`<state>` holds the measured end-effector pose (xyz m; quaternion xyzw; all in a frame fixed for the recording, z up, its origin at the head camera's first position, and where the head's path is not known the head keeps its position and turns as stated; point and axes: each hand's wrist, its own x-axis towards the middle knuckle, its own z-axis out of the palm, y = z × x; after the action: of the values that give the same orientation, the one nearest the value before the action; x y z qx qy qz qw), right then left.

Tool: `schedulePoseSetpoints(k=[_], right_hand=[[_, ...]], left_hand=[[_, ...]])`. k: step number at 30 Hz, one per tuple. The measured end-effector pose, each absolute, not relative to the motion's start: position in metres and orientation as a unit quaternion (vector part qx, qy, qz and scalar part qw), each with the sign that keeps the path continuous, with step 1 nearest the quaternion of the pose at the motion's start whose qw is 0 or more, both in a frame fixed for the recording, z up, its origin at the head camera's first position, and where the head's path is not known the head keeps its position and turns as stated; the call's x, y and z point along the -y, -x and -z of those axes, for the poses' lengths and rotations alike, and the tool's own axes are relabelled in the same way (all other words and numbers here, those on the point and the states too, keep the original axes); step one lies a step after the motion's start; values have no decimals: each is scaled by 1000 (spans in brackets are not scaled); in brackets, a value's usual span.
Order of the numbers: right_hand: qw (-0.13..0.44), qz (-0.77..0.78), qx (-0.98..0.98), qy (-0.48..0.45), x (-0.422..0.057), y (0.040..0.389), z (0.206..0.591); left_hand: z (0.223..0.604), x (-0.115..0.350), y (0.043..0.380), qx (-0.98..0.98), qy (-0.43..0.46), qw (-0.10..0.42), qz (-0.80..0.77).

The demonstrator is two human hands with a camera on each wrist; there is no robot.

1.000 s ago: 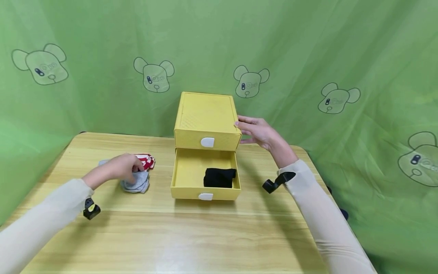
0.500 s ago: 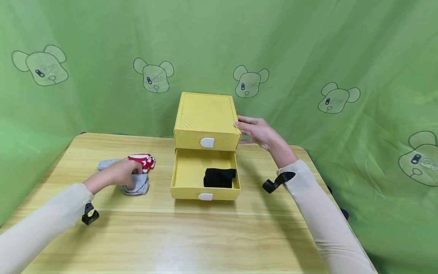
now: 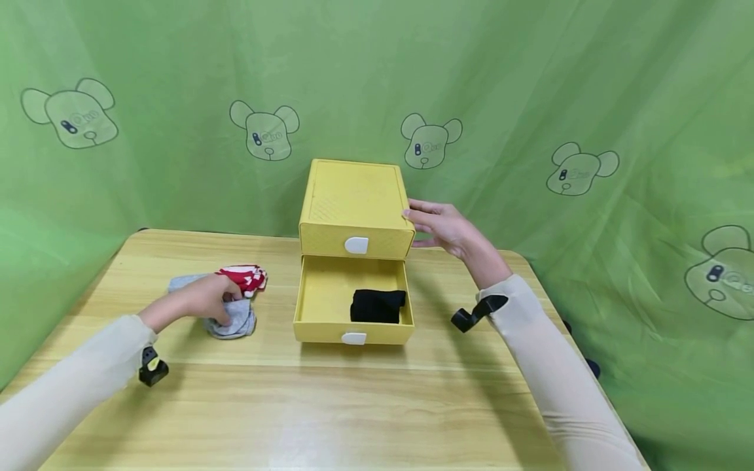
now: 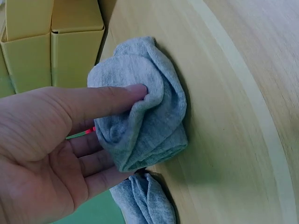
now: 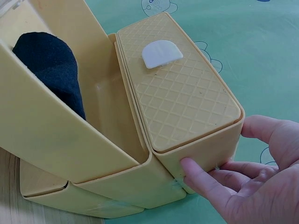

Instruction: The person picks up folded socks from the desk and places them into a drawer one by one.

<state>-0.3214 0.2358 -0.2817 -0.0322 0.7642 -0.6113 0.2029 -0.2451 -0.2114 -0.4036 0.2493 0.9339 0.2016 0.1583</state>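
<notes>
On the left of the table my left hand [image 3: 206, 298] pinches a folded grey sock [image 4: 140, 107], thumb on top and fingers behind it. A second grey sock [image 4: 145, 198] lies close by, partly hidden by the hand in the head view. Just beyond the fingers is a red-and-white sock [image 3: 246, 279]. My right hand [image 3: 446, 227] rests against the right side of a yellow drawer unit [image 3: 356, 196], fingers mostly straight. Its lower drawer [image 3: 321, 294] is pulled out, with a folded black sock [image 3: 378, 305] inside at the right. The upper drawer is closed.
The drawer unit stands at the back middle of the wooden table [image 3: 330, 405]. Behind it hangs a green curtain [image 3: 353, 78] with bear drawings. White tabs [image 3: 354, 338] mark the drawer fronts.
My left hand has shifted slightly left and toward me with the grey sock, uncovering more of the red-and-white and second grey socks. The right hand and drawers have stayed put.
</notes>
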Motion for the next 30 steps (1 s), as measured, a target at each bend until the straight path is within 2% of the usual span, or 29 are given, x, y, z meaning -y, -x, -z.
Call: schedulePoseSetpoints(k=[9,20,25,30], right_hand=[[205,611,-764,33,-235,320,281],[203,615,-761,32,-235,321,280],[204,615,-761,33,-235,321,281],[205,613,-762,36,-235,320,281]], left_hand=[[395,215,250,-924,-267,180,-204],[347,208,255,-898,-285,238,-235],[322,202,253,-892,-291,239,-250],[298,191,253,-895,-300,219,-246]])
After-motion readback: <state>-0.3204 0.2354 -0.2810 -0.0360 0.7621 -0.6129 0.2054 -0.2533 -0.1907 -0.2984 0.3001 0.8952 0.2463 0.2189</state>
